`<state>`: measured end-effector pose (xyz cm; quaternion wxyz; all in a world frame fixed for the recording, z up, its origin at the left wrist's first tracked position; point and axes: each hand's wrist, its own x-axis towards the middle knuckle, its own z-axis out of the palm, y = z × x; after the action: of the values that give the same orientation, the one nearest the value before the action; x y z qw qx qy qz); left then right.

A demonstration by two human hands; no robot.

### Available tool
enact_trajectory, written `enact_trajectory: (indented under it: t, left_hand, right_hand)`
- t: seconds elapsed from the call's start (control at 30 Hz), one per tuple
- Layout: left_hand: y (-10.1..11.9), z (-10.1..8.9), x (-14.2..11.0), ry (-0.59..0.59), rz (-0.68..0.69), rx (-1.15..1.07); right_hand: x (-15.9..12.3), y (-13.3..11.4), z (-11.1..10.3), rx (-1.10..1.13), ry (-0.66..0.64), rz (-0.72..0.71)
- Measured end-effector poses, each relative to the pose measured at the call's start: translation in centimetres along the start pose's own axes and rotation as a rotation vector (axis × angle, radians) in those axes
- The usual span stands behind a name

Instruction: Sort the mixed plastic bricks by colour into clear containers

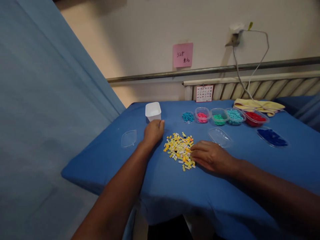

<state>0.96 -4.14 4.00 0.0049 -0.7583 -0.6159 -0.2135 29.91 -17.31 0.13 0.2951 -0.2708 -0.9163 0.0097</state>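
1. Clock read from the pile of small toy bricks (178,146): mostly yellow, pale yellow and white, spread loose mid-tabletop (160,181).
2. Right hand (211,156) at 3–4 o'clock, fingers bent onto the pile's edge, covering some bricks. Grip: fingertips hidden; cannot tell if pinching one.
3. Left hand (153,132) at 10, fingers curled, close by the white tub (153,110) at 11. Grip: cannot tell whether anything is pinched; contact with tub unclear.
4. Left forearm lies between pile and a clear lid (129,138) at 9–10. Right forearm crosses the 4 o'clock side.
5. Second clear lid (220,137) at 2–3, just beyond the right hand.
6. Far row, 12:30 round to 2:30: teal pieces (188,117), then clear tubs of pink (200,110), green (218,111), turquoise (243,120) and red (254,124). Dark-blue pieces (272,137) at 3.
7. Yellow cloth (258,106) at 2, behind the red tub; white cable (268,41) trails down to it from the wall.
8. Picture card (204,93) at 1, upright before the radiator (275,86). Blue curtain (50,83) hangs at 9–10.
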Motion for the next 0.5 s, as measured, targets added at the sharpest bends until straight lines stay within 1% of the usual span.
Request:
enact_trajectory:
  t: [0.07, 0.1, 0.17, 0.27, 0.37, 0.43, 0.5]
  left_hand:
    - [1.4, 1.4, 1.0, 0.051, 0.001, -0.088]
    - [1.6, 2.0, 1.2, 0.078, -0.007, -0.135]
    - [1.3, 3.0, 1.3, 0.134, -0.026, -0.235]
    - [-0.2, 4.0, 1.0, 0.184, -0.027, -0.386]
    - [-1.2, 4.5, 1.1, 0.186, -0.021, -0.536]
    - [-1.1, 4.8, 1.3, 0.177, -0.019, -0.617]
    - [-0.6, 5.1, 1.6, 0.161, -0.003, -0.657]
  right_hand:
    - [1.7, -0.5, 0.6, 0.006, -0.033, 0.030]
    - [2.5, -0.8, 1.0, 0.008, -0.054, 0.049]
    - [3.6, -1.4, 1.8, 0.018, -0.107, 0.070]
    - [4.0, -1.8, 2.6, 0.035, -0.196, 0.074]
    - [3.4, -1.7, 2.2, 0.035, -0.217, 0.125]
    - [2.9, -1.8, 1.4, 0.032, -0.202, 0.157]
    - [2.8, -2.0, 0.8, 0.050, -0.216, 0.138]
